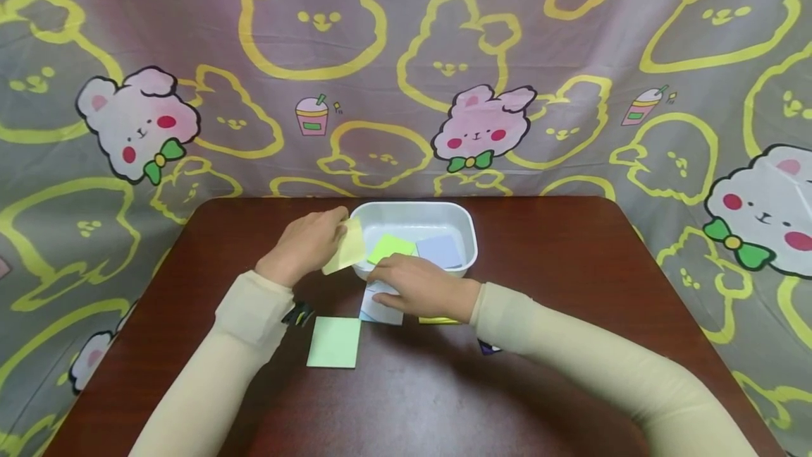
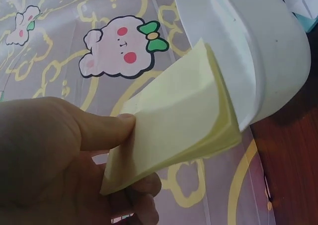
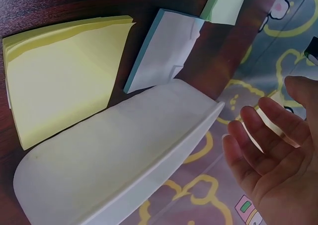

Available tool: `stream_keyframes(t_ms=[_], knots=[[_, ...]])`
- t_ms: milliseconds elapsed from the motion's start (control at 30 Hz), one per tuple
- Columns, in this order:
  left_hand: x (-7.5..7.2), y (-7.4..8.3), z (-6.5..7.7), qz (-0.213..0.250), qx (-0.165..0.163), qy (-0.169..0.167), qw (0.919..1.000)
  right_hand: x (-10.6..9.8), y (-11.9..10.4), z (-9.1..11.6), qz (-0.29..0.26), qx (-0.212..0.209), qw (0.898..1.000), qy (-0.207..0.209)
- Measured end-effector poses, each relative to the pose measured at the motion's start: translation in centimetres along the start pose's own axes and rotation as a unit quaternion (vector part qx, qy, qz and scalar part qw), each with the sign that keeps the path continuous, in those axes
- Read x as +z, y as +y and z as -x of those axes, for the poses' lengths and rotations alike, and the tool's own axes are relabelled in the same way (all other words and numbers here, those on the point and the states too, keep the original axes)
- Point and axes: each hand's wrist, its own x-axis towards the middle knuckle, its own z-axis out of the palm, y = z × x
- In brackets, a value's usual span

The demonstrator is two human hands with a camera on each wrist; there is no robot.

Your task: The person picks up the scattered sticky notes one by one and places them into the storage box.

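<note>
My left hand (image 1: pixel 304 245) pinches a pale yellow sticky note pad (image 2: pixel 171 115) between thumb and fingers, beside the left end of a white plastic tub (image 1: pixel 470 231). The pad stands tilted near the tub's rim. Inside the tub lie a lime green sticky note pad (image 1: pixel 388 249) and a lilac-blue one (image 1: pixel 441 251). My right hand (image 1: pixel 421 288) hovers by the tub's near side, its fingers (image 3: pixel 261 130) loosely bent with nothing held. Below it on the table are a pale blue pad (image 3: pixel 164 46) and a second yellow pad (image 3: pixel 64 81), partly hidden in the head view.
A pale green sticky note pad (image 1: pixel 334 342) lies on the brown table (image 1: pixel 539 407), left of the blue one. A small dark purple thing (image 1: pixel 489 348) shows beneath the right sleeve. A patterned curtain (image 1: pixel 393 104) hangs behind the table's far edge.
</note>
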Motion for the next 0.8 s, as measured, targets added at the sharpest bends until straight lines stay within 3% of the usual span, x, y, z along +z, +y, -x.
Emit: stream_keyframes(t_ms=[333, 800], knots=[[0.3, 0.7, -1.2, 0.003, 0.009, 0.014, 0.9999, -0.3, 0.6, 0.0, -0.011, 0.004, 1.0, 0.012], [1.2, 1.3, -2.7, 0.009, 0.016, 0.004, 0.9998, -0.8, 1.5, -0.1, -0.013, 0.038, 0.999, 0.009]])
